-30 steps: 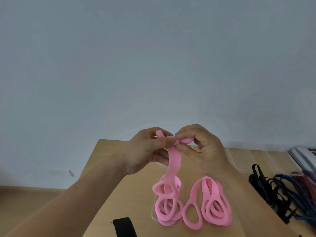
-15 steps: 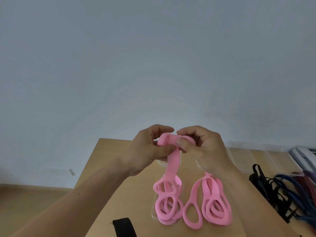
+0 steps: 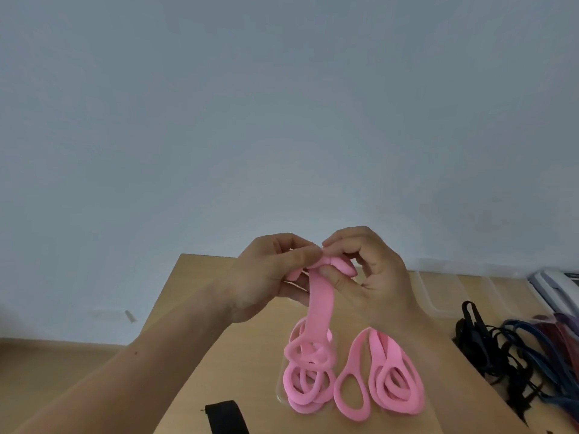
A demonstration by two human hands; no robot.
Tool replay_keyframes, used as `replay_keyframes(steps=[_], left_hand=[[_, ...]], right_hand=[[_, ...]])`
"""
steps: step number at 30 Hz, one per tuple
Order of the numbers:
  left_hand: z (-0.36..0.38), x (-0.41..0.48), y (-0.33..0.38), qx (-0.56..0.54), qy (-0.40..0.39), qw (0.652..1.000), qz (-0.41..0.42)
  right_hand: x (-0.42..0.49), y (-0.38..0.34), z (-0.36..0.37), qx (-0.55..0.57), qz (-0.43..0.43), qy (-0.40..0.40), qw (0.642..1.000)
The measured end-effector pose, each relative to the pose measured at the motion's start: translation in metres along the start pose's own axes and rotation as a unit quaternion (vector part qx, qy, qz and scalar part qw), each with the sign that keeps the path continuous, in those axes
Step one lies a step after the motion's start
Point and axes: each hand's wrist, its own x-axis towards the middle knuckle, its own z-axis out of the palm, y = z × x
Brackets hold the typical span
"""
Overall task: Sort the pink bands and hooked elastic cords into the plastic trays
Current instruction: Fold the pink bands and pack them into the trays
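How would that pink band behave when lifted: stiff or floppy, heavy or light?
Probably floppy: the pink band hangs limp below the left hand and right hand pinching its top. Likely light, since a pinch alone carries it. Its loops may snag the pile beneath.

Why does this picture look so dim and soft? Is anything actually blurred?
Head view: dim, even light, no glare or hard shadows; whole frame slightly soft; lower loops of the held band smear most; left hand and right hand look clearer; cords at the right are murky; clear trays barely show.
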Motion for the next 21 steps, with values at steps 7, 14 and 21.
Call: replay_keyframes(steps=[7,14,21], left_hand=[[0.003,-0.001,-0.003,0.026,0.038,0.995,0.086],[0.005,-0.002,-0.008,0.044,0.056,0.991,0.112],[0.001,-0.001,-0.007,0.018,0.012,1.0,0.021]], right_hand=[[-0.001,-0.009,-0.007,0.197,0.171,0.003,0.965],[0.001,-0.014,-0.008,0.205,0.238,0.004,0.95],[0.004,-0.012,-0.01,0.209,0.209,0.017,0.955]])
